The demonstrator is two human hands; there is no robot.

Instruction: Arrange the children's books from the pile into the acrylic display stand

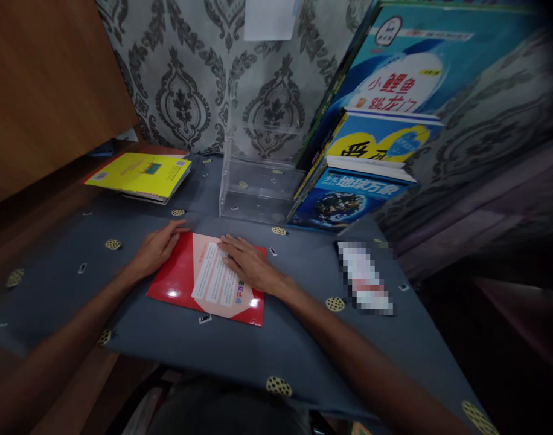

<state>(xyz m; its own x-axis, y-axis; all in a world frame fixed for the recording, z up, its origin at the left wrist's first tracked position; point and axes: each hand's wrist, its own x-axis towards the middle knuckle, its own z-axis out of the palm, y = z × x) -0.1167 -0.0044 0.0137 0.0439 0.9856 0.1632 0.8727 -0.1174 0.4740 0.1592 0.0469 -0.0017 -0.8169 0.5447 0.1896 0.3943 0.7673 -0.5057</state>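
Observation:
A thin red book (174,278) with a pale pink panel and printed text lies flat on the blue-grey tablecloth (136,329). At its upper left edge rests my left hand (159,248), fingers stretched out and lying along the cover's corner. My right hand (247,263) lies flat across the right part of the cover, fingers extended and hiding some of the print. Neither hand grips anything. The book is closed and turned at a slight angle to me.
Yellow-covered books (143,175) lie stacked at the back left. A clear acrylic stand (258,202) stands at the back, with several upright picture books (349,196) in its right side. On the right lies a pixelated flat object (364,278). A wooden panel (50,78) borders the left.

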